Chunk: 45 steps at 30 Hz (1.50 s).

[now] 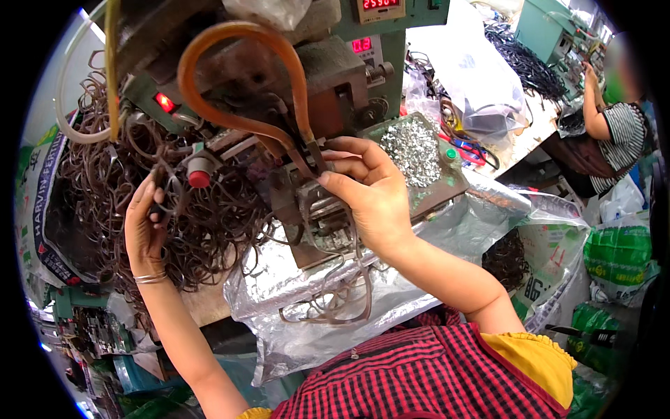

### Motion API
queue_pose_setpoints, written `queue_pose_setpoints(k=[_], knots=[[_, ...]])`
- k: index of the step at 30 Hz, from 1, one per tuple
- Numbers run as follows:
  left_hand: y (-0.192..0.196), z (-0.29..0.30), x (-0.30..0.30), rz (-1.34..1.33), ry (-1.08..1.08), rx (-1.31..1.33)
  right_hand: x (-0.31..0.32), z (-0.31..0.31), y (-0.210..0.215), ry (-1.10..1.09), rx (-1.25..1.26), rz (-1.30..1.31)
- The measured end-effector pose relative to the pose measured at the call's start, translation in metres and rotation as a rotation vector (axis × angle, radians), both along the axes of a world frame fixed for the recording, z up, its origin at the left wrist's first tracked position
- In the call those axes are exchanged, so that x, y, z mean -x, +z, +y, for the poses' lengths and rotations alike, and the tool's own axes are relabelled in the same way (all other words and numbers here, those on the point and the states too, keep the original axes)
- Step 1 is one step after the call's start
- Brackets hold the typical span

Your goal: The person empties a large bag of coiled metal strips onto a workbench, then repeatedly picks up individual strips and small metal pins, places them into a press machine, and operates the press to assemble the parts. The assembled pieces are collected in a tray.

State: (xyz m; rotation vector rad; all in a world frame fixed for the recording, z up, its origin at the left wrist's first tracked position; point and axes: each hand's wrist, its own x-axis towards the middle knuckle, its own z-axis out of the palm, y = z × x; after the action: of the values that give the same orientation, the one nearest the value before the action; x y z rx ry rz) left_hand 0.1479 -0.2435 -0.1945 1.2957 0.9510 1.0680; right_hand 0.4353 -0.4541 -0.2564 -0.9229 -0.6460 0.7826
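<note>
My right hand reaches into the metal jaw of a green bench machine. Its fingers pinch a thin brown wire piece near the tip of an orange hose. Finished brown wire loops hang below the jaw over a silvery plastic sheet. My left hand is raised at the left, fingers closed on a dark wire loop from the big tangled heap of brown wire loops. A red round button sits just right of that hand.
A tray of small shiny metal clips lies right of the machine. Red lit displays glow on top. Clear plastic bags, printed sacks and another person at a far bench fill the right side.
</note>
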Motion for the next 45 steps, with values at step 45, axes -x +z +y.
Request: queue_pose_setpoints(k=[45], knots=[[-0.072,-0.147,-0.132,0.364,-0.127,-1.409,-0.110,0.050,-0.098,-0.540,0.435,-1.646]])
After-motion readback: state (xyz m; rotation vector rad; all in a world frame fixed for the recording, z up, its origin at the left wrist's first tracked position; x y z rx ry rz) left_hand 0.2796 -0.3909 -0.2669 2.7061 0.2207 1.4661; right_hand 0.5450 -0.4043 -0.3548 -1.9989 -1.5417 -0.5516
